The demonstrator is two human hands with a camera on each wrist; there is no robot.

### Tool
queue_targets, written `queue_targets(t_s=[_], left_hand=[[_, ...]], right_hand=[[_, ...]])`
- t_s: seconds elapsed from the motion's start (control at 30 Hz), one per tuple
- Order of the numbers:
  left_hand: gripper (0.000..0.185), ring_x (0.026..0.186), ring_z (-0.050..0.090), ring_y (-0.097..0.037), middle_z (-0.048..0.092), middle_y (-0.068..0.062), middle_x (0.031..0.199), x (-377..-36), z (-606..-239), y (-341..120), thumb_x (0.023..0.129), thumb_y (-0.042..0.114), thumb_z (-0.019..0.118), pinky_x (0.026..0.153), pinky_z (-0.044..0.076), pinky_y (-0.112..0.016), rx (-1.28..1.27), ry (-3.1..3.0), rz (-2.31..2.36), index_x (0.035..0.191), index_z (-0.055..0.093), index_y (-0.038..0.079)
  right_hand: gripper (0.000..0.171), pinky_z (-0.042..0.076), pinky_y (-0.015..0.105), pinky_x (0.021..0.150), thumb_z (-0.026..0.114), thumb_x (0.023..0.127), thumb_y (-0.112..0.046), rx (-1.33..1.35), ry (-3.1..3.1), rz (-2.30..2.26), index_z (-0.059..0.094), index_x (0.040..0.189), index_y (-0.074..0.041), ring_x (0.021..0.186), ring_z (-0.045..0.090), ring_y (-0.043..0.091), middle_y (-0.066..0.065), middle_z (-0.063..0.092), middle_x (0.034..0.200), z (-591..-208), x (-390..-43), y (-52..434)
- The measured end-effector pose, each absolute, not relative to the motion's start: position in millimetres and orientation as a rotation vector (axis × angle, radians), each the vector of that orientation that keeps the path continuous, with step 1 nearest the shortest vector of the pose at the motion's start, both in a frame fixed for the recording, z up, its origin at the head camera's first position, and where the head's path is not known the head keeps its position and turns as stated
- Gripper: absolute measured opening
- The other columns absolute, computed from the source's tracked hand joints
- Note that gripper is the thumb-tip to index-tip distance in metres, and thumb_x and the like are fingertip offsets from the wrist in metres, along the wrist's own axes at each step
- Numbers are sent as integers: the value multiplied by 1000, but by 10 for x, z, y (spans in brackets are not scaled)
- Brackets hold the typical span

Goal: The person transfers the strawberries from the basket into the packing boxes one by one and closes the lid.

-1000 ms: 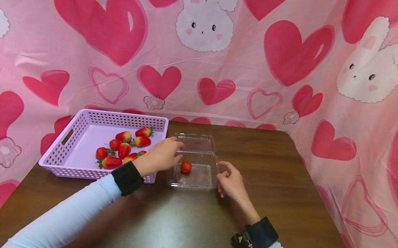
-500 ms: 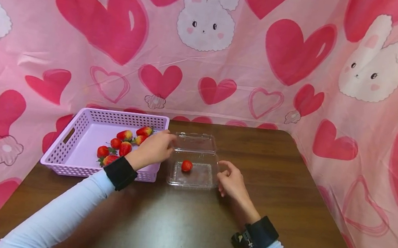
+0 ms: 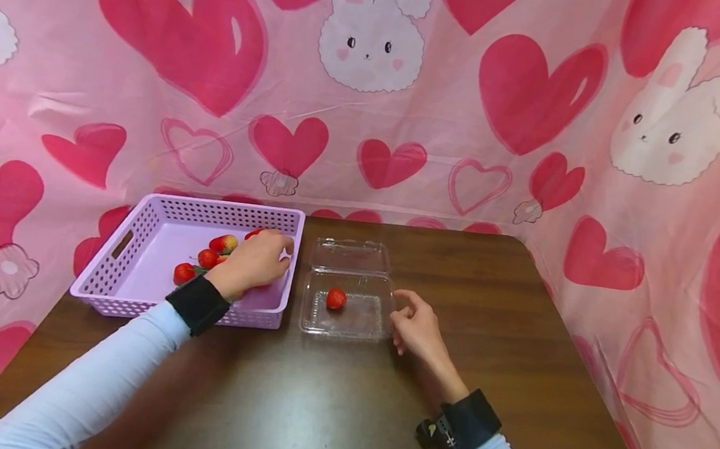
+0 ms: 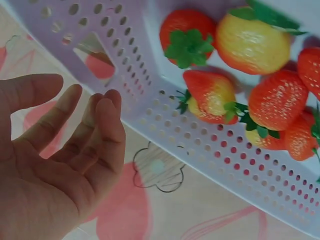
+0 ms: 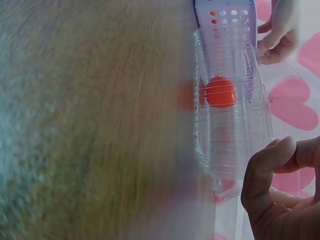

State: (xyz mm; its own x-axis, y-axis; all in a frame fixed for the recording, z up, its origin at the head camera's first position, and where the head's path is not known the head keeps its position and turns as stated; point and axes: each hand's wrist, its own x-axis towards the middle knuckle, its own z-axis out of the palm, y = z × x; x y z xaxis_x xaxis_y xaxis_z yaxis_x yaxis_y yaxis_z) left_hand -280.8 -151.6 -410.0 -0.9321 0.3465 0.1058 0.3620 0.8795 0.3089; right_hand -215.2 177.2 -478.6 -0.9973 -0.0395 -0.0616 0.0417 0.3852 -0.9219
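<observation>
The left hand [image 3: 256, 261] is hanging over the right part of the lilac perforated plastic basket [image 3: 170, 255], its fingers loosely bent, the thumb standing apart from them, and it is holding nothing. Beneath and around it, red-and-yellow strawberries with green leaf caps [image 4: 252, 45] are lying in a loose cluster on the basket floor, some of them being hidden by the hand in the head view. To the right of the basket, a clear plastic clamshell container [image 3: 363, 317] is standing on the brown wood-grain table [image 3: 518, 361], its lid [image 3: 349, 257] lying folded back on the far side. A single red strawberry [image 3: 336, 299] is sitting inside the container's base, towards its left side. The right hand [image 3: 417, 331] is resting with bent fingers at the container's right edge; whether it is pinching the rim, I cannot tell. Behind the table, a pink cloth [image 3: 452, 116] printed with hearts and rabbits is hanging.
</observation>
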Motion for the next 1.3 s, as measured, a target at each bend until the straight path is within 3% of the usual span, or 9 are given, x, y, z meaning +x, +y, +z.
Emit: queue_targets(t_s=[0.2,0.5,0.83,1.13,1.3], left_hand=[[19,94,64,-38,68,-20,105,-2845,-4113,-1616,91,11,67,78,56,-54,-559,-3035,-449,107,74,3],[24,84,62,-33,64,-14,95,-2843,-4124,-1692,87,10,71,61,52,-45,-540,-3118,-438,110,75,3],[25,92,64,-35,67,-13,100,-2860,-4105,-1775,87,11,73,69,53,-53,-541,-3117,-373,111,76,4],[23,91,59,-33,66,-13,99,-2919,-4058,-1833,89,14,78,68,55,-45,-566,-3180,-400,110,75,5],[22,91,61,-33,68,-14,100,-2933,-4036,-1848,89,13,79,72,56,-48,-605,-3178,-400,109,76,6]], right_hand=[[47,48,32,41,61,93,0,-8,2548,-1713,59,140,-3,44,53,19,9,59,67,-4761,-2160,1774],[48,48,32,40,60,92,1,-13,2550,-1717,59,140,-3,43,53,18,8,59,65,-4762,-2165,1772],[48,48,32,40,60,92,0,-11,2548,-1716,59,140,-4,43,53,19,8,60,67,-4762,-2178,1759],[48,48,32,39,60,92,1,0,2540,-1713,59,139,-4,43,53,18,8,59,66,-4770,-2163,1762],[48,48,31,39,60,92,2,4,2537,-1720,59,140,-3,43,53,18,8,59,66,-4778,-2161,1761]])
